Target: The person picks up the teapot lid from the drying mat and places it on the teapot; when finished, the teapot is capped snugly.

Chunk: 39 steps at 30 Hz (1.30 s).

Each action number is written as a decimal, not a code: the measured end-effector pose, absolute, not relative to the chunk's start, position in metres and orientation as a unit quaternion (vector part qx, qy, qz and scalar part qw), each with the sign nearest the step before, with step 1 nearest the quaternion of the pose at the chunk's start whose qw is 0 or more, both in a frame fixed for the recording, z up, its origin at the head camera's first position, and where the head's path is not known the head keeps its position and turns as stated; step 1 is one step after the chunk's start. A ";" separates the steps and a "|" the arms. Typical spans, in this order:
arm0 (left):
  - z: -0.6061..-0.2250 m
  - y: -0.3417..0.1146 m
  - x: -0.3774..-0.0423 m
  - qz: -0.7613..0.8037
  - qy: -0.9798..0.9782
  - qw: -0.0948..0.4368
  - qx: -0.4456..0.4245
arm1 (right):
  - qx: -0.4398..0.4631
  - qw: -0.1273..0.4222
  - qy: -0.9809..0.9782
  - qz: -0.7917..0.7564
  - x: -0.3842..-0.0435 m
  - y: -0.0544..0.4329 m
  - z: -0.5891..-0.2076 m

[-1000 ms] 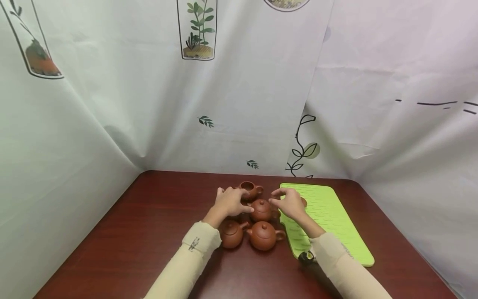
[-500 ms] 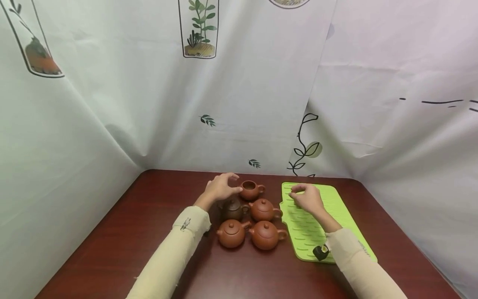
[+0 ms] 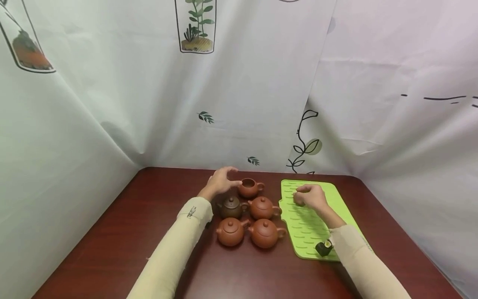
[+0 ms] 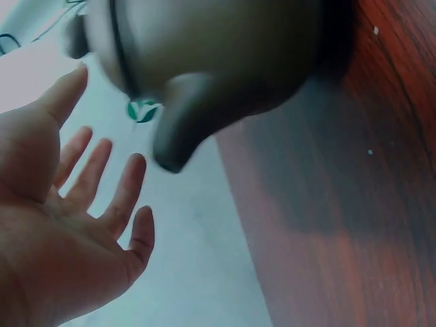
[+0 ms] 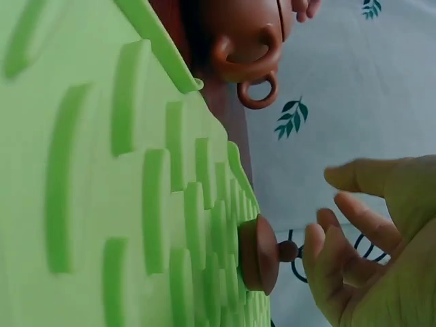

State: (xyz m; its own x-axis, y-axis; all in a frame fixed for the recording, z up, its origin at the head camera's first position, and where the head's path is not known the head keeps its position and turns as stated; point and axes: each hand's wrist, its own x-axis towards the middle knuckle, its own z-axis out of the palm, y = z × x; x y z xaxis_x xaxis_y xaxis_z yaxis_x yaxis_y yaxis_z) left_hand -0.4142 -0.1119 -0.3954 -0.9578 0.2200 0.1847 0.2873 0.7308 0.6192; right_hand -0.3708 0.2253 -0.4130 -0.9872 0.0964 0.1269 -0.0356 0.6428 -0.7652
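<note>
My left hand [image 3: 220, 181] is beside a lidless reddish-brown teapot [image 3: 248, 191] at the back, its thumb tip near the rim. In the left wrist view its fingers [image 4: 124, 197] are spread and hold nothing, and a dark brown teapot [image 4: 218, 54] hangs large in the foreground. Over the green ridged mat [image 3: 302, 236], my right hand [image 3: 313, 197] is at a small reddish-brown teapot lid [image 3: 298, 199]. The right wrist view shows that lid [image 5: 259, 255] lying on the mat, knob outward, with the fingers loosely curved and a gap between them and the knob.
The dark teapot [image 3: 230, 207] stands in front of the lidless one. Reddish-brown lidded teapots stand close about it: one [image 3: 261, 207] to its right, one [image 3: 230, 231] at front left, one [image 3: 265, 233] at front right. A white printed curtain [image 3: 239, 104] hangs behind the dark red table [image 3: 149, 232].
My right hand has moved right, from beside the teapots to the lid on the mat. My left hand has shifted left and back, uncovering the dark teapot.
</note>
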 end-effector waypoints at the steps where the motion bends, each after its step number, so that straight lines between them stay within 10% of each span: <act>1: -0.397 -0.111 -0.416 -0.341 -0.929 0.051 -0.135 | -0.024 0.080 -0.902 0.425 -0.372 0.226 -0.413; 39: -0.408 -0.092 -0.426 -0.262 -0.959 -0.019 -0.110 | -0.012 0.092 -0.920 0.380 -0.381 0.228 -0.424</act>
State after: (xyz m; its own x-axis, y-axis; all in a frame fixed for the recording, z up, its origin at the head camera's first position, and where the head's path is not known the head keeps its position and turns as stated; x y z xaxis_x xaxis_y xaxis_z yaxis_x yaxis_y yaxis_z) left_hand -0.4257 -0.0922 -0.4085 -0.9748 0.2219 0.0210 0.2017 0.8384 0.5063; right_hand -0.3813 0.2280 -0.4243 -0.9829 0.0922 0.1593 -0.0473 0.7102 -0.7024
